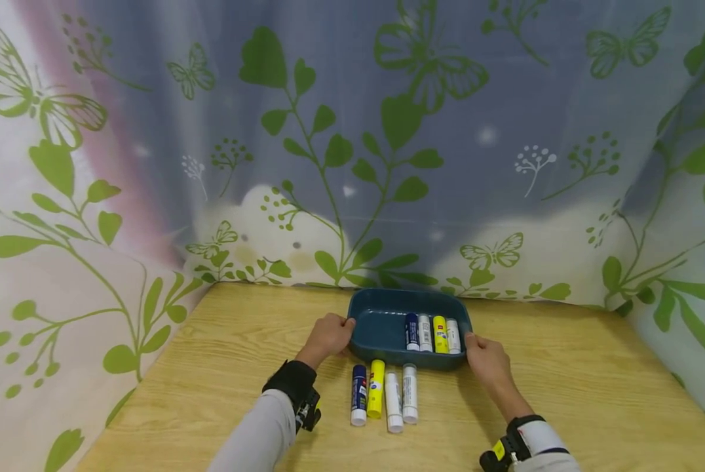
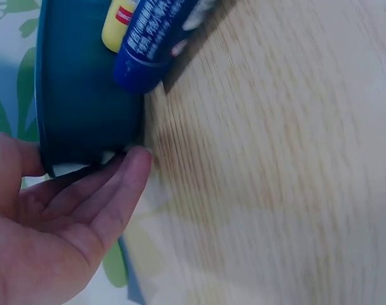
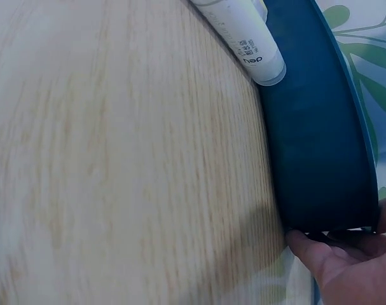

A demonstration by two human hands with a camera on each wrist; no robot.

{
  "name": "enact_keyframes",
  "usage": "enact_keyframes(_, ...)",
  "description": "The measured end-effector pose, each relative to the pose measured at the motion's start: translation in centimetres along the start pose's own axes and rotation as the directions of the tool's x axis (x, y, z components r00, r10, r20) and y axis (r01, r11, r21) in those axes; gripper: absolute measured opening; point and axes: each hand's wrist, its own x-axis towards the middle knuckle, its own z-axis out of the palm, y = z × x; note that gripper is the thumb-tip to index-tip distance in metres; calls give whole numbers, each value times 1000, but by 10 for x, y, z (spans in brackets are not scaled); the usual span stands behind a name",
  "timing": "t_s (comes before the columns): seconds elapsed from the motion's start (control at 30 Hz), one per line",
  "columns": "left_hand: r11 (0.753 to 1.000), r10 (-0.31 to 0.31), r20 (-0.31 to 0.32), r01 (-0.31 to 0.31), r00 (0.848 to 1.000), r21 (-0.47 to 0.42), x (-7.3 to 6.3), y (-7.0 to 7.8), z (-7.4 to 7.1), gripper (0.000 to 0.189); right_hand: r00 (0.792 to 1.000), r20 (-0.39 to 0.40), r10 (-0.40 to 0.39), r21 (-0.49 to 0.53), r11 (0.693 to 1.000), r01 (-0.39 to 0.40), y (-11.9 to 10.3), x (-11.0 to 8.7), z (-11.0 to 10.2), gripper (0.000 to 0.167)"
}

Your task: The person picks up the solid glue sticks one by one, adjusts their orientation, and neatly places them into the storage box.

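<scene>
A dark teal tray [image 1: 379, 328] lies between my two hands. My left hand [image 1: 329, 337] grips its left end, with the thumb at the rim and the fingers underneath, as the left wrist view shows. At the other end my right hand [image 1: 489, 360] holds it the same way. Inside, on the right side, lie a dark blue glue stick [image 1: 412, 331], a white one, a yellow glue stick [image 1: 440, 334] and another white one. In front of the tray a second row holds a blue glue stick [image 1: 359, 394], a yellow one and two white glue sticks [image 1: 409, 393].
The wood-grain table [image 1: 565, 380] carries everything. A curtain [image 1: 341, 131] printed with green leaves and butterflies hangs close behind the tray and along both sides. Each wrist wears a strapped camera.
</scene>
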Motion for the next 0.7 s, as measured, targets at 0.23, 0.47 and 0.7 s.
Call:
enact_keyframes(0.23, 993, 68, -38, -64, 997, 96, -5, 4, -4, 45, 1000, 11, 12, 11, 1000, -12, -1, -2, 0, 59)
enact_keyframes(0.47, 987, 102, -58, -94, 993, 128, -7, 6, -6, 51, 1000, 2, 7, 4, 1000, -7, 0, -3, 2, 58)
enact_keyframes(0.7, 971, 146, -105, -122, 984, 205, -6, 10, -16, 46, 1000, -25, -17, -4, 1000, 17, 1, -3, 3, 56)
